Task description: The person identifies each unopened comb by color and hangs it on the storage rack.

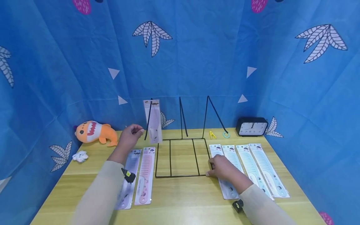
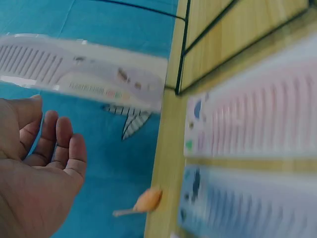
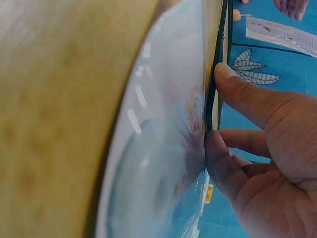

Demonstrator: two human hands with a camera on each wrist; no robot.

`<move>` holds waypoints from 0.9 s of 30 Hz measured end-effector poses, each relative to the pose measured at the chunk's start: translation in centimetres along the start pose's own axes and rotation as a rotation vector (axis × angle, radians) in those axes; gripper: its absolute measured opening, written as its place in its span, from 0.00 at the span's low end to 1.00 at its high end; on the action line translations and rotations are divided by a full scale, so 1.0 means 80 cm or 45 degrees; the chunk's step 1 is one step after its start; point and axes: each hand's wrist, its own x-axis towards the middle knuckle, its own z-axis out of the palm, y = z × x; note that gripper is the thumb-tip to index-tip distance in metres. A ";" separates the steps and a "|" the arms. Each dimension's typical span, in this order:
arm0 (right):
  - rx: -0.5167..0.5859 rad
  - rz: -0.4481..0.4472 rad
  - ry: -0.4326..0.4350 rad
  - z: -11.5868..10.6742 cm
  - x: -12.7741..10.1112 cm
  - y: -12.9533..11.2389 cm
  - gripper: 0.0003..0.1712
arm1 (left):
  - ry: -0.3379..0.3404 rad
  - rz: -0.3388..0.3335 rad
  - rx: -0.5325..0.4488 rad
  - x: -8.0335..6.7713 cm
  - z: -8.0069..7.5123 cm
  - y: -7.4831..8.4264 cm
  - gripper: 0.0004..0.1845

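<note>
A black wire display rack (image 1: 180, 176) stands mid-table, with three prongs rising from its back. From the left prong hangs a purple comb in a clear packet (image 1: 154, 125). Just left of that packet is my left hand (image 1: 130, 136), fingers loosely bent; the left wrist view shows a gap between it and the hanging comb (image 2: 99, 69), and nothing held. My right hand (image 1: 225, 168) pinches the rack's base wire near its front right corner, thumb and forefinger on either side in the right wrist view. Beneath this hand lies a light packaged comb (image 1: 229, 189), partly covered.
Purple (image 1: 132, 178) and pink (image 1: 145, 175) packaged combs lie left of the rack. Several pale blue ones (image 1: 268, 170) lie right. An orange plush shark (image 1: 97, 132) and small white toy (image 1: 80, 156) sit left; a yellow clip (image 1: 212, 135), teal ring (image 1: 226, 135) and black clock (image 1: 251, 126) stand behind.
</note>
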 end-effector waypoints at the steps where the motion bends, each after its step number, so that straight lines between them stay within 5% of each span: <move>1: -0.006 0.002 0.001 -0.001 0.000 -0.001 0.26 | 0.013 -0.003 0.036 -0.005 -0.007 -0.003 0.16; 6: -0.019 0.023 -0.001 -0.005 -0.001 -0.002 0.41 | 0.022 -0.055 0.222 -0.037 -0.046 -0.025 0.19; 13: -0.025 0.021 0.003 -0.006 -0.002 -0.003 0.42 | -0.029 -0.251 0.466 -0.088 -0.085 -0.064 0.24; 20: -0.005 0.014 -0.001 -0.006 -0.004 -0.006 0.40 | -0.145 -0.432 0.671 -0.131 -0.099 -0.097 0.37; 27: -0.007 0.011 0.000 -0.002 -0.004 -0.005 0.41 | -0.224 -0.490 0.783 -0.149 -0.098 -0.117 0.41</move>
